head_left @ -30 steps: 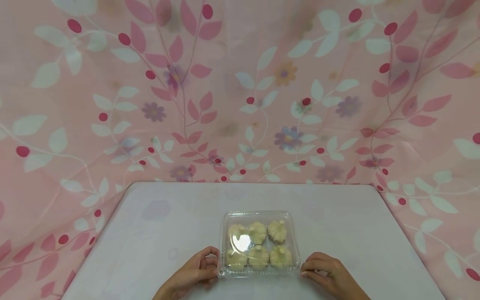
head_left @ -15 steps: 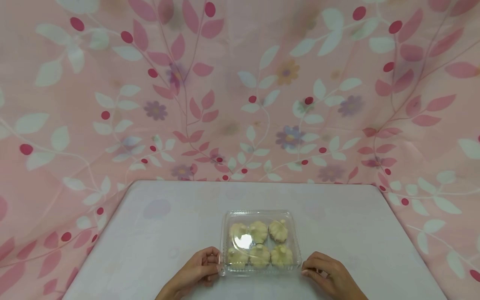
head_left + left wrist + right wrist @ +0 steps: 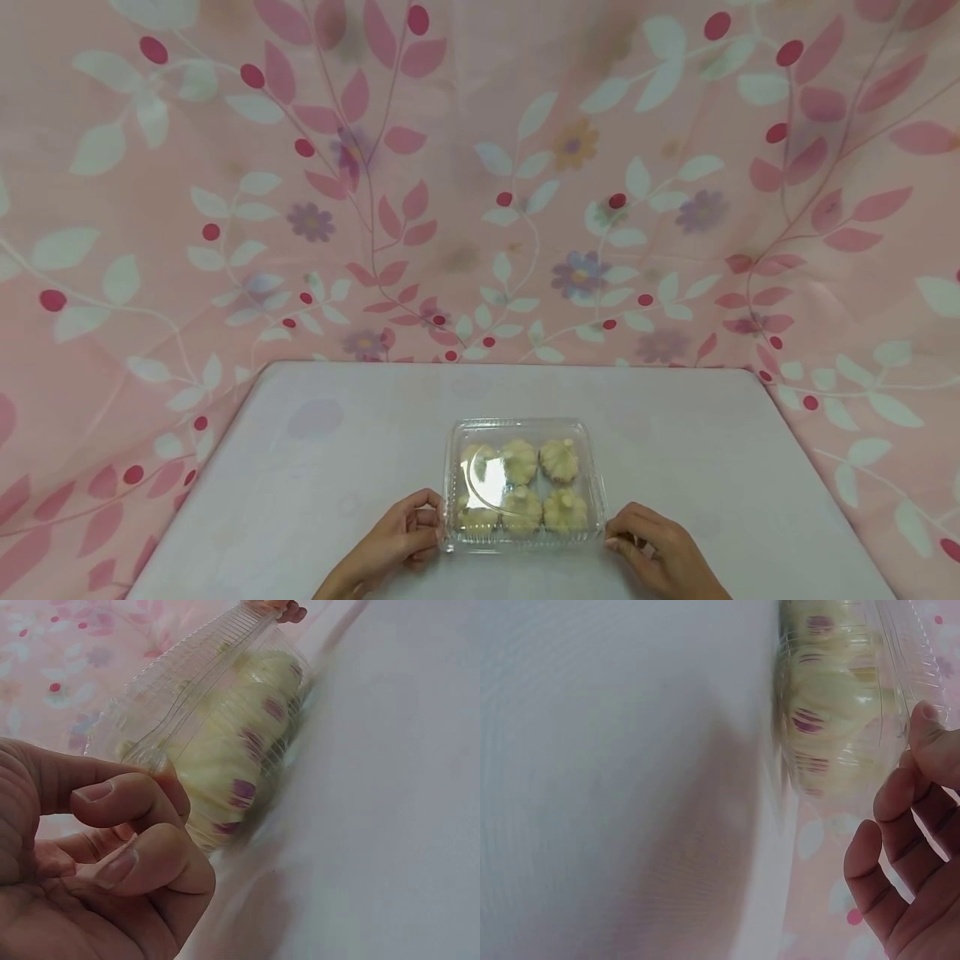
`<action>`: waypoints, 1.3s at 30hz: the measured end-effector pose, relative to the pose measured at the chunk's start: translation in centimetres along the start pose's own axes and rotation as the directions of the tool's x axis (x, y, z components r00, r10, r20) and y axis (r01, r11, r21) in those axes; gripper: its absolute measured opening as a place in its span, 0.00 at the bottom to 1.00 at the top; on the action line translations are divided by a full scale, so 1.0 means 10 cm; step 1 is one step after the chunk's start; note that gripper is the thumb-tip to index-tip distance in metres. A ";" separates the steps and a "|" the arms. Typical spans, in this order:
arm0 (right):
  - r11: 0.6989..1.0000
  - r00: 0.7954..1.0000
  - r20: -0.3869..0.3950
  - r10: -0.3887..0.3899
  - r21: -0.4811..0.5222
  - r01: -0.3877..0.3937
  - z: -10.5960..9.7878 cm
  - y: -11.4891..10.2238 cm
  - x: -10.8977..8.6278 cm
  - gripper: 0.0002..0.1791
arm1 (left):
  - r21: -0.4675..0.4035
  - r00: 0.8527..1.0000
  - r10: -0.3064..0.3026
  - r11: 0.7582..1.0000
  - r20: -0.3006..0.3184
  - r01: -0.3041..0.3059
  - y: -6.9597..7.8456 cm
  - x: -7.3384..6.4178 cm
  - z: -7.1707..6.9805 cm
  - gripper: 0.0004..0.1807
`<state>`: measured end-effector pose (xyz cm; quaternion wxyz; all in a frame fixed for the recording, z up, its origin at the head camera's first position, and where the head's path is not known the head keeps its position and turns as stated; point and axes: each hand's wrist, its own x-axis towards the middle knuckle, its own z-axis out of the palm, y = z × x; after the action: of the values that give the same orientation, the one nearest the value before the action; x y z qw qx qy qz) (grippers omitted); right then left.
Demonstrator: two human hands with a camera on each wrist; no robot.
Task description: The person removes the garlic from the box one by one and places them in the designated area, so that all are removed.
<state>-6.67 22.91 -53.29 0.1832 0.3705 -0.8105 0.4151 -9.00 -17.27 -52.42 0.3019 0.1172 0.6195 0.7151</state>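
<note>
A clear plastic clamshell box (image 3: 525, 546) sits near the table's front edge with its lid down. Inside are several pale yellow, ribbed pieces (image 3: 559, 460) with short stubs on top, shaped like garlic bulbs or small pumpkins. Purple marks show on the sides of these pieces in both wrist views. My left hand (image 3: 393, 537) pinches the box's rim at the front left corner, its other fingers curled. At the front right corner, my right hand (image 3: 660, 546) pinches the rim between thumb and index finger, as the right wrist view shows.
The box stands on a pale, cloth-covered table (image 3: 337, 467). A pink curtain (image 3: 465, 208) printed with leaves and flowers hangs behind the table and along both sides. Bright glare covers part of the lid's left half.
The box has shifted very slightly to the right, and both hands with it. They keep the same hold at its front corners. The head view has also moved a little.
</note>
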 end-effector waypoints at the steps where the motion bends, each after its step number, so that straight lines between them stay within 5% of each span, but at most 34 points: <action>1: 1.000 1.000 0.003 0.002 -0.002 -0.002 0.00 0.00 0.00 0.18 | 0.001 1.000 0.002 1.000 0.005 -0.002 0.00 0.00 0.00 0.14; 11: 0.999 0.999 -0.018 -0.038 -0.010 0.038 0.02 0.02 0.04 0.19 | 0.015 1.000 0.004 1.000 0.004 -0.004 0.04 0.01 0.02 0.12; 31: 0.997 0.999 -0.041 0.027 0.077 -0.024 0.03 -0.01 0.10 0.24 | 0.068 1.000 0.014 0.998 -0.007 -0.014 0.04 -0.01 0.01 0.17; 39: 0.996 0.994 -0.112 0.007 0.089 0.003 0.00 -0.09 0.16 0.20 | 0.030 1.000 -0.006 1.000 -0.002 0.006 0.03 0.00 0.02 0.13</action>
<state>-7.06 21.92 -51.86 0.2115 0.3535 -0.7799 0.4712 -8.96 -17.12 -52.08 0.3017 0.1192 0.6307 0.7050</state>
